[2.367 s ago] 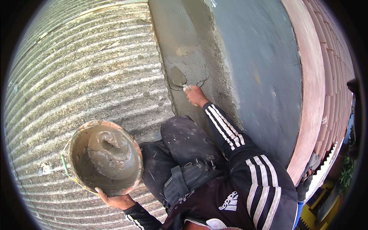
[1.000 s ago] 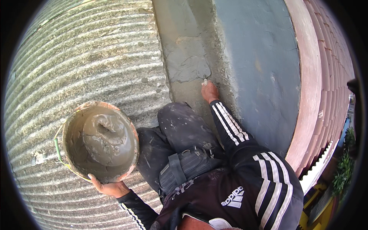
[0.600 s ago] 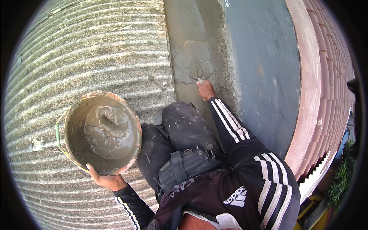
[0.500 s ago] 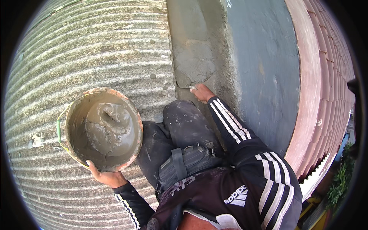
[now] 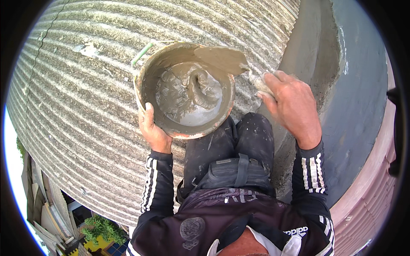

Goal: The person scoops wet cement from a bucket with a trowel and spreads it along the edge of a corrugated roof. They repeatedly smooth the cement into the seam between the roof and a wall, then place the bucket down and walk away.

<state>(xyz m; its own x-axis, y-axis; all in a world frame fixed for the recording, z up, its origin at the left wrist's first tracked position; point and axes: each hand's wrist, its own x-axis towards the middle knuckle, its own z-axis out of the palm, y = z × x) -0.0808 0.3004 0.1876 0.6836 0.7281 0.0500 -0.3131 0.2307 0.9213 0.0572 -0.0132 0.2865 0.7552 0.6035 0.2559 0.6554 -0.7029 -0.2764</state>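
Observation:
A round bucket of wet grey mortar stands in front of my knees on the roof, tilted a little toward me. My left hand grips its near-left rim, thumb over the edge. In my right hand is a trowel, held by its mortar-smeared handle. The mortar-coated blade lies over the bucket's far-right rim, above the mortar. Whether the blade touches the rim I cannot tell. A green grip sits on the bucket's wire handle, at the far left of the rim.
Corrugated, weathered roofing sheets spread under and left of the bucket. To the right runs a strip of smoothed wet mortar beside a grey-coated wall. Reddish roof tiles lie beyond it. Below the roof's edge at lower left are plants.
My right hand has brought the trowel from the mortar strip to the bucket's rim. The view has turned toward the bucket, which my left hand still holds.

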